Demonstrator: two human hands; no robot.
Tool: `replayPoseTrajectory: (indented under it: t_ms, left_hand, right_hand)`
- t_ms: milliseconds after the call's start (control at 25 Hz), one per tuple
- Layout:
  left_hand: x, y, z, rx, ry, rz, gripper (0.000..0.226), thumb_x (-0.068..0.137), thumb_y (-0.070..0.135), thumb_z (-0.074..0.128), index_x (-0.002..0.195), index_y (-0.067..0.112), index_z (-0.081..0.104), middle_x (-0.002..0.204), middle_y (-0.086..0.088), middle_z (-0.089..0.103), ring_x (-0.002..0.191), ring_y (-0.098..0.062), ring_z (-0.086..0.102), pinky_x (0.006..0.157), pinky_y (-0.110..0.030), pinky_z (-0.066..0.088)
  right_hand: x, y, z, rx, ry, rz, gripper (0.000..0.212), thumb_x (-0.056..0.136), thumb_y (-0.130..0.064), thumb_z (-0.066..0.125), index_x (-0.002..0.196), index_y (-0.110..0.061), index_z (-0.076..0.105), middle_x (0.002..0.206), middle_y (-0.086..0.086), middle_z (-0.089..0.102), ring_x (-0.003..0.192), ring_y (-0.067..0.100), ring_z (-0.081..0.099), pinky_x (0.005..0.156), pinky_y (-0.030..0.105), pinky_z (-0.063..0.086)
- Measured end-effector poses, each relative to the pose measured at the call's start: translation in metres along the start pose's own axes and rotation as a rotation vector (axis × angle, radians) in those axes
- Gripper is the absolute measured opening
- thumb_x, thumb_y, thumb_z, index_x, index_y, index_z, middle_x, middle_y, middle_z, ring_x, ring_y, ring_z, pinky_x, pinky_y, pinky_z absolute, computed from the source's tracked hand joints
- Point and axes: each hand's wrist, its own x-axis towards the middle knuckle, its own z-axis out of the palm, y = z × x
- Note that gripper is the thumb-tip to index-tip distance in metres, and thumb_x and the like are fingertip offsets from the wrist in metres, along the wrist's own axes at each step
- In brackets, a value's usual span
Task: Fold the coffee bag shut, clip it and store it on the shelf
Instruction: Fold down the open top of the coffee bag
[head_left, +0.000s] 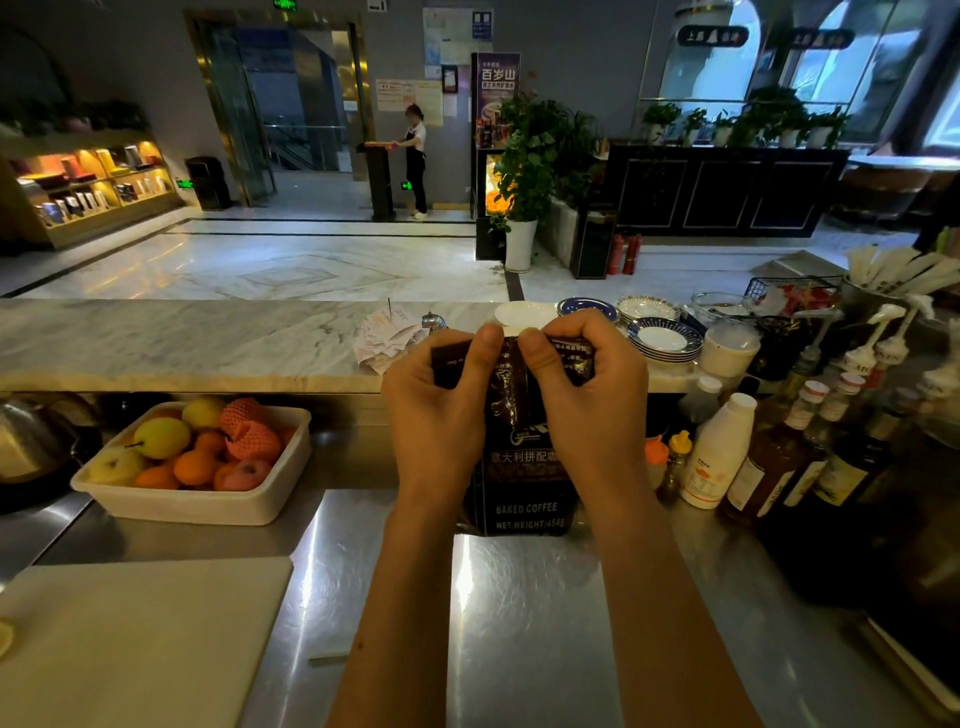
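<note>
Left hand (441, 410) and right hand (587, 400) raised, thumbs nearly touching, fingers seemingly curled

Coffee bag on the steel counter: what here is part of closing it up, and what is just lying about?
In the job:
- coffee bag, upright on the counter
- left hand and right hand, both pinching its top edge
No clip in view.

Lying about:
- fruit tray
- cutting board
- syrup bottles
- stacked saucers
- receipts

Dim interior, steel counter (519, 597) glare, edges warped
</note>
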Motion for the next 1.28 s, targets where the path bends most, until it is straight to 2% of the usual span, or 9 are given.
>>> replayPoseTrajectory:
  t_ms: [200,480,640,760,800,880,1000,1160,1280]
  left_hand:
    - [-0.001,0.007,0.000,0.037,0.023,0.071,0.018,0.092,0.019,0.066,0.075,0.024,0.068,0.066,0.008,0.068,0.063,0.000,0.064,0.061,-0.014,0.050]
    - [0.006,0.010,-0.011,0.071,-0.072,0.085,0.021,0.098,0.024,0.055,0.081,0.025,0.068,0.070,0.010,0.068,0.068,-0.001,0.066,0.062,-0.016,0.051]
    - [0.008,0.009,-0.017,0.042,-0.123,0.048,0.037,0.101,0.027,0.047,0.068,0.026,0.063,0.059,0.012,0.065,0.059,0.001,0.061,0.056,-0.017,0.048]
    - [0.006,0.011,-0.014,0.004,-0.112,-0.007,0.045,0.101,0.032,0.046,0.066,0.009,0.063,0.060,-0.006,0.066,0.060,-0.010,0.062,0.059,-0.029,0.050]
    - [0.006,0.012,-0.014,-0.027,-0.124,-0.034,0.045,0.099,0.035,0.048,0.069,0.005,0.064,0.063,-0.012,0.067,0.061,-0.015,0.063,0.060,-0.032,0.051]
    - [0.007,0.012,-0.016,-0.106,-0.224,-0.080,0.035,0.092,0.036,0.054,0.077,0.008,0.070,0.069,-0.006,0.073,0.066,-0.015,0.069,0.062,-0.029,0.055]
    - [0.002,0.011,-0.017,-0.068,-0.340,-0.035,0.022,0.089,0.027,0.059,0.090,0.009,0.072,0.082,-0.002,0.078,0.076,-0.015,0.075,0.066,-0.025,0.057]
    - [0.005,0.008,-0.020,-0.076,-0.193,0.000,0.014,0.093,0.017,0.060,0.091,0.010,0.073,0.076,0.003,0.078,0.072,-0.012,0.075,0.062,-0.024,0.057]
    - [0.009,0.008,-0.024,-0.092,-0.141,0.007,0.012,0.093,0.015,0.061,0.090,0.016,0.072,0.075,0.011,0.077,0.071,-0.008,0.075,0.061,-0.021,0.056]
  right_hand:
    - [0.004,0.001,0.003,-0.093,0.004,-0.004,0.018,0.091,-0.034,0.064,0.085,-0.018,0.057,0.072,-0.017,0.058,0.071,-0.011,0.058,0.060,0.006,0.044]
    - [0.010,-0.004,-0.002,-0.051,0.023,-0.070,0.020,0.097,-0.024,0.056,0.082,-0.011,0.058,0.070,-0.008,0.058,0.069,0.011,0.059,0.060,0.020,0.048]
    - [0.011,0.000,-0.006,-0.046,-0.013,-0.076,0.022,0.099,-0.019,0.052,0.083,-0.006,0.060,0.072,0.001,0.060,0.068,0.015,0.056,0.063,0.023,0.046]
    - [0.014,-0.002,-0.009,-0.037,-0.007,-0.094,0.019,0.099,-0.016,0.050,0.084,-0.011,0.059,0.070,-0.001,0.059,0.066,0.014,0.053,0.060,0.018,0.042]
    - [0.015,-0.002,-0.010,-0.034,0.007,-0.103,0.019,0.099,-0.016,0.050,0.084,-0.010,0.059,0.069,0.003,0.059,0.065,0.019,0.052,0.059,0.020,0.042]
    - [0.016,-0.002,-0.012,-0.036,0.055,-0.110,0.020,0.099,-0.016,0.050,0.083,-0.008,0.058,0.067,0.007,0.056,0.063,0.020,0.050,0.057,0.023,0.041]
    - [0.020,-0.004,-0.014,-0.032,0.105,-0.092,0.020,0.100,-0.018,0.050,0.084,-0.010,0.057,0.066,-0.005,0.052,0.063,0.005,0.048,0.057,0.015,0.040]
    - [0.022,-0.008,-0.021,0.141,-0.115,0.087,0.029,0.091,-0.043,0.052,0.101,-0.017,0.060,0.077,-0.008,0.068,0.075,0.007,0.068,0.066,0.025,0.057]
    - [0.018,0.000,-0.029,0.186,-0.322,0.152,0.035,0.087,-0.037,0.057,0.112,-0.013,0.062,0.083,-0.009,0.076,0.083,0.007,0.074,0.067,0.024,0.060]
